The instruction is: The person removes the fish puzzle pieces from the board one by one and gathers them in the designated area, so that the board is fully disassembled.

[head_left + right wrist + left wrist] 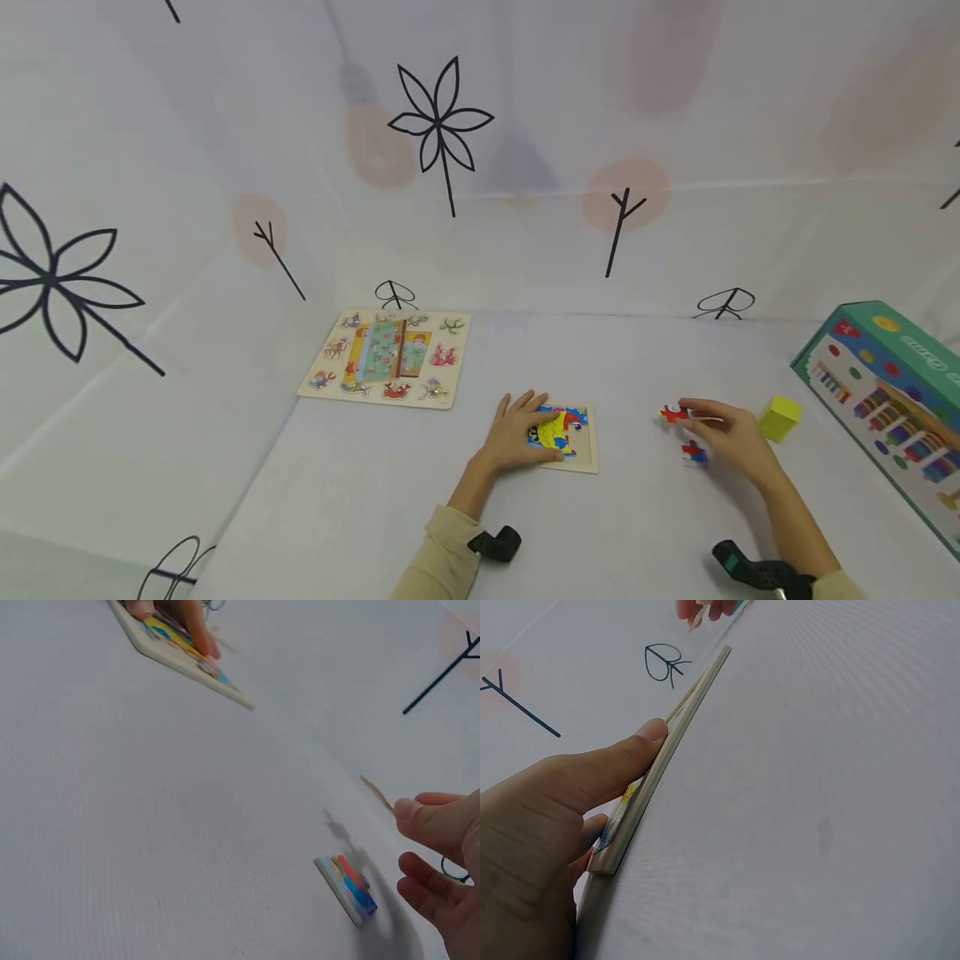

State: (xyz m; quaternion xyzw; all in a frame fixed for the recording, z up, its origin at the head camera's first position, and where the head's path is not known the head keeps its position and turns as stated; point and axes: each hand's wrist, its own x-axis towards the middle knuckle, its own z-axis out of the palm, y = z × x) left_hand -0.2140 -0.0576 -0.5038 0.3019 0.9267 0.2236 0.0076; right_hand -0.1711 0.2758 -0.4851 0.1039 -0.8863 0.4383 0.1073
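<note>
Pinched red piece [672, 413] well to the right of the puzzle board [592, 446]

In the head view, the right grip [733, 437] is closed to a pinch, thumb and forefinger nipping the red piece on the side that faces the board. Worktop [633, 508] lies between the two, so the board sits leftward of this grip. A loose piece [694, 453] rests just below the pinch, nearer the person; a yellow block [780, 417] stands on the other side. The left grip [516, 435], the nearer hand to the board, lies over its left part with fingers spread.

In the left wrist view, the thumb touches the board's edge; the other fingers are partly hidden behind it.

In the right wrist view, the red piece shows only as a thin edge and seems raised, so its long axis cannot be told. The loose piece lies printed side up, with the board well apart at upper left.
</note>
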